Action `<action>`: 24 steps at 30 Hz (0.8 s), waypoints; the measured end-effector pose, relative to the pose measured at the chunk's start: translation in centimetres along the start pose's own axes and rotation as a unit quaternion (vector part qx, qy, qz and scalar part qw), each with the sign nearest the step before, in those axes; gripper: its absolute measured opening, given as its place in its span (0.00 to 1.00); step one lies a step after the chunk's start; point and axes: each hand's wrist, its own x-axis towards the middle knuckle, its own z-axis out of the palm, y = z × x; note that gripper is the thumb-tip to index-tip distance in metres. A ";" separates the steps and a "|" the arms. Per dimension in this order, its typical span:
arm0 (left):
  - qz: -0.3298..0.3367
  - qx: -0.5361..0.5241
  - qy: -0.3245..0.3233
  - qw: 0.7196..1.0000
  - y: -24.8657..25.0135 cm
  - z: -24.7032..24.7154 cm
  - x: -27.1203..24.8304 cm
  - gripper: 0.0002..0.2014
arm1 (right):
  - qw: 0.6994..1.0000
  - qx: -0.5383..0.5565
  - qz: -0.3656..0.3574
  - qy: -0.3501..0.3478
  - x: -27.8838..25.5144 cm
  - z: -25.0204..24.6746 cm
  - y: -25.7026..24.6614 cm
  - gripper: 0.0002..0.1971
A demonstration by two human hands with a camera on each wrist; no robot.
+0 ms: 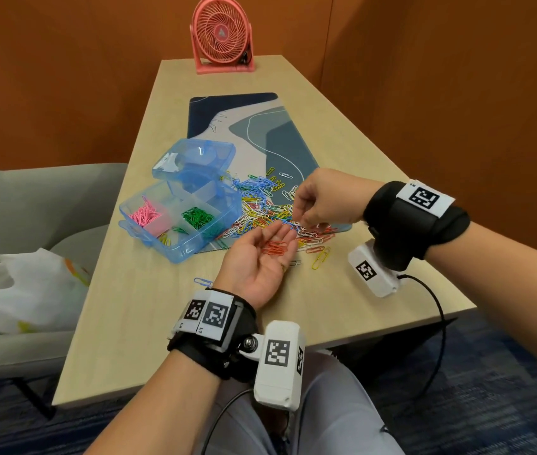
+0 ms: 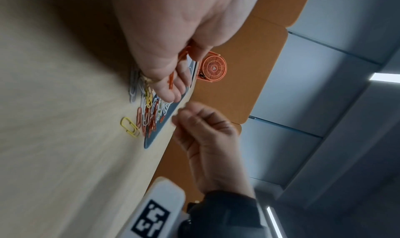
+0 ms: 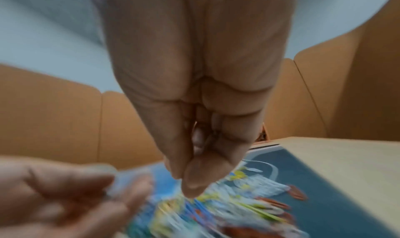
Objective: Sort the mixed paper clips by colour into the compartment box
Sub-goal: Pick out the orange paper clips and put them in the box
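Several orange clips [image 1: 275, 247] lie cupped in the left hand [image 1: 257, 264], which rests palm up low in the middle of the head view, its fingers [image 1: 285, 233] loosely spread and slightly curved to make a shallow dish. Keeping that palm level and close under the picking hand looks like the way to do this step well, since the clips sit loose and a tilt would likely spill them back.

Just beyond it, the right hand [image 1: 322, 200] hangs knuckles up over the near edge of the mixed pile [image 1: 267, 208], wrist arched, thumb and forefinger pressed tip to tip. Whether a clip is caught between them I cannot tell; the right wrist view is blurred there. I would take one orange clip at a time from the pile's fringe, where fewer are tangled.

Left of the pile, in the centre-left of the frame, the blue compartment box [image 1: 181, 221] stands open on the worktop [image 1: 149, 323], pink clips [image 1: 145, 213] and green clips [image 1: 198, 218] in separate cells, a few yellow ones in the nearest. Most of the sorting seems still ahead.

Farther up, a patterned mat [image 1: 260, 133], then a pink fan [image 1: 222, 34] at the top.
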 end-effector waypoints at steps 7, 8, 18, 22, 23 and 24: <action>0.001 -0.005 0.025 1.000 0.3 -0.9 0.3 0.17 | 0.991 -0.122 0.044 -0.015 0.9 1.2 3.4 0.08; 0.002 -0.007 0.026 1.000 0.3 -1.0 0.3 0.17 | 0.991 -0.127 0.048 -0.012 1.0 1.1 3.6 0.09; 0.008 -0.010 0.025 1.000 0.2 -0.9 0.3 0.18 | 0.989 -0.119 0.088 -0.011 0.9 0.3 5.2 0.08; 0.011 -0.009 0.023 1.000 0.2 -1.0 0.3 0.18 | 0.987 -0.141 0.080 -0.014 0.9 0.6 5.4 0.06; 0.011 -0.009 0.023 1.000 0.2 -1.0 0.3 0.18 | 0.987 -0.140 0.081 -0.013 0.8 0.5 5.4 0.07; 0.012 -0.010 0.023 1.000 0.2 -1.0 0.3 0.18 | 0.987 -0.136 0.084 -0.010 0.8 0.4 5.5 0.08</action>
